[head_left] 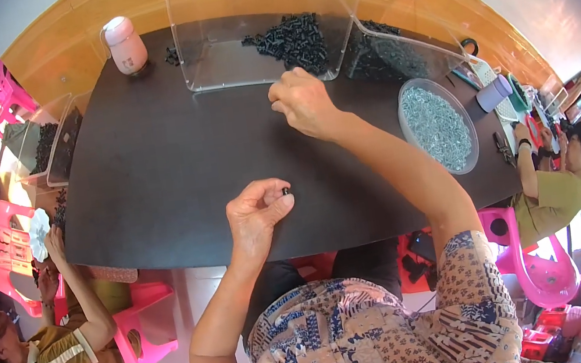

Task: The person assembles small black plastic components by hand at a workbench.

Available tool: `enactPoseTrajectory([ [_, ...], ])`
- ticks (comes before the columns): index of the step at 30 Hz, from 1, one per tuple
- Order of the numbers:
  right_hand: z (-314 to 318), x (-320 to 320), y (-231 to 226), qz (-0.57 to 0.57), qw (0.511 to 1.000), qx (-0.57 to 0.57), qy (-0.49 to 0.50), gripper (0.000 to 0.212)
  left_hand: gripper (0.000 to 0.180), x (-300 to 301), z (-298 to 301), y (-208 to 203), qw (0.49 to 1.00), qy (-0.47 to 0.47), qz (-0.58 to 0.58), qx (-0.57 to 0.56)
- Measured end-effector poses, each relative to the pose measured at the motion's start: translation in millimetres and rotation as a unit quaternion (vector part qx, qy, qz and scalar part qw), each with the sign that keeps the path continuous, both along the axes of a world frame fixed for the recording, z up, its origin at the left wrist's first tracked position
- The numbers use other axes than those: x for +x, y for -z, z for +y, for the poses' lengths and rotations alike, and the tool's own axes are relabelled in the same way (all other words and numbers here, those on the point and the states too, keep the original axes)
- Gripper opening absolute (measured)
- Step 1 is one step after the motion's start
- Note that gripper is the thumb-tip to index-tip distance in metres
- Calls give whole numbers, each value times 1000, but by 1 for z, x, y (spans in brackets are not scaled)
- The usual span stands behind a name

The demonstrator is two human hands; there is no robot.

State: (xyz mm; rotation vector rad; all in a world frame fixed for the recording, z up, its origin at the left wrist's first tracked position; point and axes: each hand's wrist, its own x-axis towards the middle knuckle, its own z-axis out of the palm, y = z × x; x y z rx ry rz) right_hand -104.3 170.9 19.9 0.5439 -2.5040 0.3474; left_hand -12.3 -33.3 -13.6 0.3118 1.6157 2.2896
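Observation:
My left hand (pixel 254 212) is above the near part of the dark table (pixel 153 156). Its thumb and forefinger pinch a small black plastic piece (pixel 287 191). Farther forward, my right hand (pixel 303 102) is at the front wall of a clear plastic bin (pixel 222 65). Its fingers are curled together, and whatever they may hold is hidden. Inside that bin lies a heap of small black pieces (pixel 293 41), toward its right side.
A round tub (pixel 404 121) of small shiny metal parts stands right of my forearm. Behind it is another clear bin (pixel 421 52) with black pieces. A pink bottle (pixel 126 47) stands far left; a purple cup (pixel 493 93), right. People sit at both sides.

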Motion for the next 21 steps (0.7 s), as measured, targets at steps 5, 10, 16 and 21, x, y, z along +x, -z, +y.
enactPoseTrajectory([
  [5,-21,58,-21,-173,949,-263,2,12,16,0,-3,-4,1000,-4,-2,-15],
  [10,-27,106,-19,-285,857,-429,-12,15,17,9,-3,-9,1000,-4,27,-9],
  [16,-39,145,-20,-292,782,-549,-36,11,17,25,-3,-15,999,-9,35,-6],
  [21,-50,158,-14,-235,792,-564,-16,10,18,34,-1,-21,1000,-4,23,-13],
])
